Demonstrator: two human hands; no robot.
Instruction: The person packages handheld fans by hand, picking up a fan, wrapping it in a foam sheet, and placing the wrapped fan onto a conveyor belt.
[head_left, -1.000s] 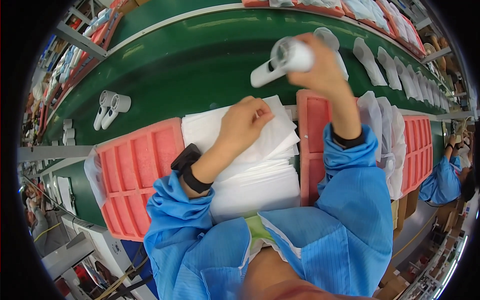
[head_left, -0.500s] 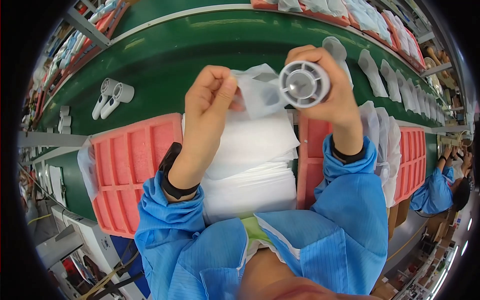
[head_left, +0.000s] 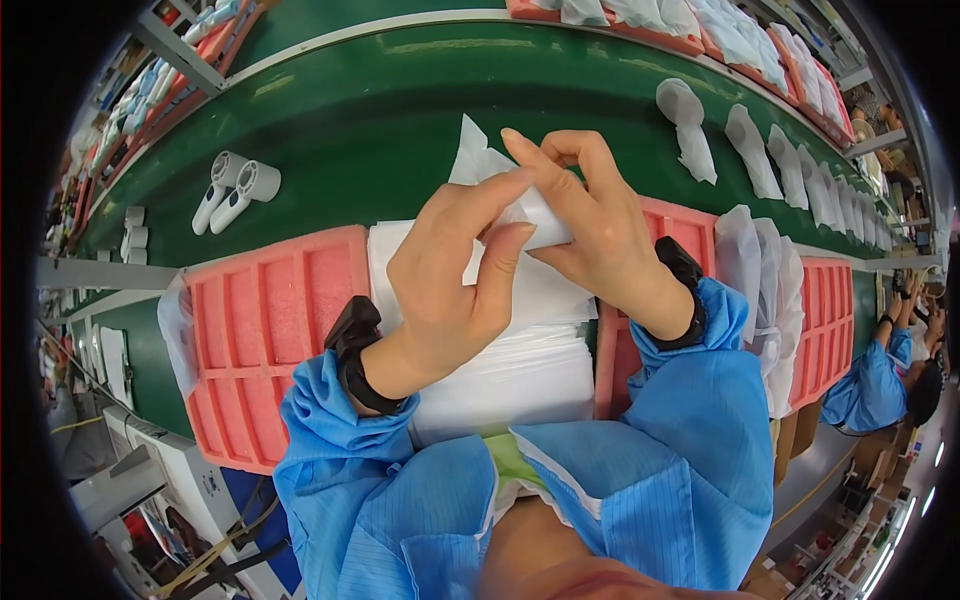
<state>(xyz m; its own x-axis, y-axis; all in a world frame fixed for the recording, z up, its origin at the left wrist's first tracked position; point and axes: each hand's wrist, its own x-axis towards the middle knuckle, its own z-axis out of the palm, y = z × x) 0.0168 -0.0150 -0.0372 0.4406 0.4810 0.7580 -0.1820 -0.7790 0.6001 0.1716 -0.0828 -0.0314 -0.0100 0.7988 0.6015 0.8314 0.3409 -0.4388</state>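
Over a stack of white translucent bags (head_left: 500, 385), my two hands meet around one white bag (head_left: 480, 160). Its loose pointed edge sticks up past my fingers. A smooth white rounded part, which looks like the barrel of a hair dryer housing (head_left: 545, 222), shows between my hands; the rest of it is hidden by fingers and bag. My left hand (head_left: 455, 265) is closed on the bag, thumb and forefinger near the rounded part. My right hand (head_left: 600, 220) is curled round the housing from the right, its forefinger raised along the bag.
Pink compartment trays (head_left: 275, 350) flank the stack. Two unwrapped white hair dryer housings (head_left: 258, 182) lie at the left on the green surface (head_left: 350, 130). A row of bagged housings (head_left: 752, 150) runs along the right, with filled trays behind. A co-worker (head_left: 875, 385) sits far right.
My right hand has turned the housing, so its spoked round end no longer faces up. Both hands have closed together, and bag and housing now meet between them.
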